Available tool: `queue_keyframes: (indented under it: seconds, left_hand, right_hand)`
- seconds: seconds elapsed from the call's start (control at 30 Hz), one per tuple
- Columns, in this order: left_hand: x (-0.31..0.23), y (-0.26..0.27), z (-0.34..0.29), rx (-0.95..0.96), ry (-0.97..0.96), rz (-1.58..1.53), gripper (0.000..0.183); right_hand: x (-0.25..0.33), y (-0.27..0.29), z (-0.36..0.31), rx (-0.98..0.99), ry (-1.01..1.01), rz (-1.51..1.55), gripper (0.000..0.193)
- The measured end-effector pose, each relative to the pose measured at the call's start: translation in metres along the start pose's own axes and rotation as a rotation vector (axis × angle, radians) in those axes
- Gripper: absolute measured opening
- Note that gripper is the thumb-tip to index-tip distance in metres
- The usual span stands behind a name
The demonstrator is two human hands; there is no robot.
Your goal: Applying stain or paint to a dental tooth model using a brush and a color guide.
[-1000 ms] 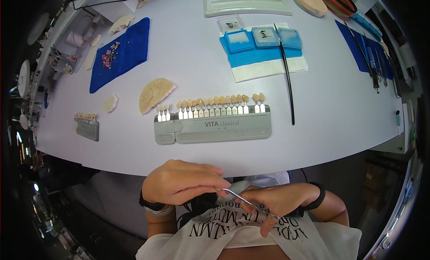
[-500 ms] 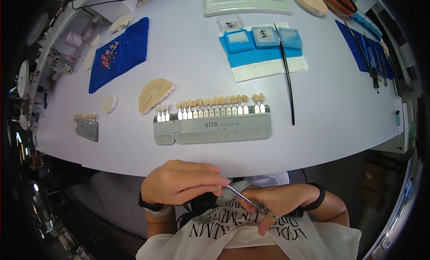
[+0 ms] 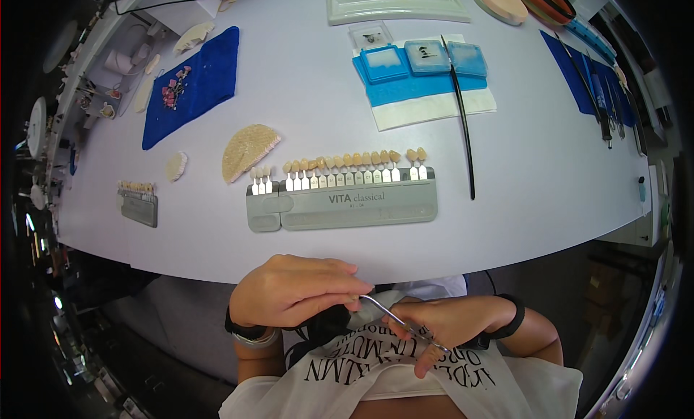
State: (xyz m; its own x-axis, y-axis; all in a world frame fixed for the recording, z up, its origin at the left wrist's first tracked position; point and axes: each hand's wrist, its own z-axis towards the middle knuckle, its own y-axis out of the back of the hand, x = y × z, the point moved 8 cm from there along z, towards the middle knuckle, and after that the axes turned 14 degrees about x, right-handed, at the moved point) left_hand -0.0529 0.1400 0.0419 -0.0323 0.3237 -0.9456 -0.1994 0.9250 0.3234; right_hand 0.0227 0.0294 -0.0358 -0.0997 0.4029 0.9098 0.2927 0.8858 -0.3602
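My right hand is closed around a slim metal instrument with a curved front end, which slants up to the left. It looks like forceps, but the fingers cover much of its handle. My left hand has its fingers pressed together at the instrument's front end. Whatever they pinch there is hidden or too small to name. Both hands are in front of my body, just off the table's near edge. Beyond them on the table lies a grey tooth shade guide with a row of tooth-coloured tabs.
Left are a beige half-round pad, a small shade guide and a blue cloth bearing pink pieces. Blue boxes, a black-handled brush and a white palette lie farther back. Tools rest on a blue cloth at right.
The hands have barely shifted; the left fingertips and the instrument's tip sit very slightly higher and more to the left. Things on the table appear a touch higher in the picture.
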Motion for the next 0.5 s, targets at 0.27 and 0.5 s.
queue_keyframes:
  seconds: [0.27, 0.5]
  left_hand:
    - [0.001, 0.000, -0.001, 0.001, 0.027, -0.011, 0.021]
    - [-0.005, -0.002, 0.001, 0.039, 0.082, 0.043, 0.037]
  right_hand:
    - [0.003, 0.003, -0.003, -0.073, -0.005, -0.018, 0.048]
    - [0.010, 0.000, -0.022, -0.181, -0.076, -0.269, 0.046]
